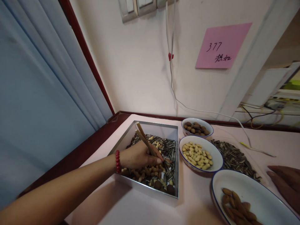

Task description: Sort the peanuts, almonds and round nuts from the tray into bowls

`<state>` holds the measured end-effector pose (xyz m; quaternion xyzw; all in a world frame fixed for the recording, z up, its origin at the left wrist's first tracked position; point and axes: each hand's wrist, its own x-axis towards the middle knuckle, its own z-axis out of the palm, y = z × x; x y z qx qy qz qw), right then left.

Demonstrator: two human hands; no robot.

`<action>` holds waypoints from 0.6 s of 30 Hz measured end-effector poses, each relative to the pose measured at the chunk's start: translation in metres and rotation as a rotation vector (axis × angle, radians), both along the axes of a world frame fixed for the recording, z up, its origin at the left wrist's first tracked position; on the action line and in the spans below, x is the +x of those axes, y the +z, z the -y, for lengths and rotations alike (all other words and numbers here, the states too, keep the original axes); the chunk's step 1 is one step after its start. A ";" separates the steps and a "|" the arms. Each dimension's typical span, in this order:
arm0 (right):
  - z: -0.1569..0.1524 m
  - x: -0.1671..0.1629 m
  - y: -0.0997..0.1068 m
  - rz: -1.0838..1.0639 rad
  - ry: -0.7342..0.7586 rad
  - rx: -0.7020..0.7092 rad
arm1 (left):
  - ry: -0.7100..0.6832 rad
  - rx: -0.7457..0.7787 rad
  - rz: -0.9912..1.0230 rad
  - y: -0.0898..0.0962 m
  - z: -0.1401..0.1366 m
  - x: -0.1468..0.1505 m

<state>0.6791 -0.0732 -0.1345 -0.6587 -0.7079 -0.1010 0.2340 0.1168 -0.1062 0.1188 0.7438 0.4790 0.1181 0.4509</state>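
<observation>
From the lower left my left hand [144, 156], with a red bead bracelet [117, 161] at its wrist, reaches over a metal-rimmed square tray [157, 190]. Its fingers are closed around a pair of wooden chopsticks [143, 135], whose upper ends rise to the upper left. The chopstick tips are down among the nuts and I cannot make out what they touch. The tray holds striped sunflower seeds [169, 149], peanuts, almonds and round brown nuts [170, 189], mixed. At the right edge my right hand [284, 184] lies partly in view on the table, fingers stretched out.
Right of the tray stand a bowl of round brown nuts [196, 128], a bowl of peanuts [197, 156] and a larger bowl [264, 193] with almonds [239, 206]. Sunflower seeds [235, 157] lie behind it in a barely visible clear container. A white cable [206, 110] crosses the table's back.
</observation>
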 end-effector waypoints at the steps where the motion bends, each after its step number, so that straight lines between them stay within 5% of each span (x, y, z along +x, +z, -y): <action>1: 0.001 -0.001 0.001 0.021 0.009 -0.006 | 0.014 -0.007 0.011 0.002 0.000 -0.001; 12: 0.006 -0.018 0.018 0.007 0.008 -0.038 | 0.265 -0.155 0.219 0.032 0.002 -0.022; 18: 0.006 -0.024 0.026 0.017 0.003 -0.022 | 0.182 -0.241 0.201 0.015 0.002 -0.008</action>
